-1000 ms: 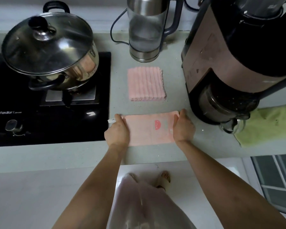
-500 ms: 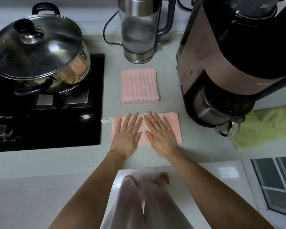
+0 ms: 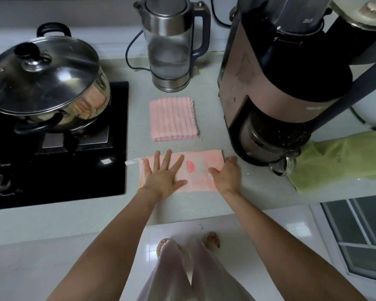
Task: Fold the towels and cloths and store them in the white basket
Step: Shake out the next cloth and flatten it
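Head view: the left hand lies flat, fingers spread wide, on the left half of the pink towel at the worktop's front edge, while the right hand, which half a second ago pressed flat beside it, has slid to the towel's right end with fingers loosely curled at the edge, not plainly gripping. That shift suggests smoothing is over and the next fold is starting. A folded ribbed pink cloth waits behind, a green cloth lies unfolded at right, and no white basket shows.
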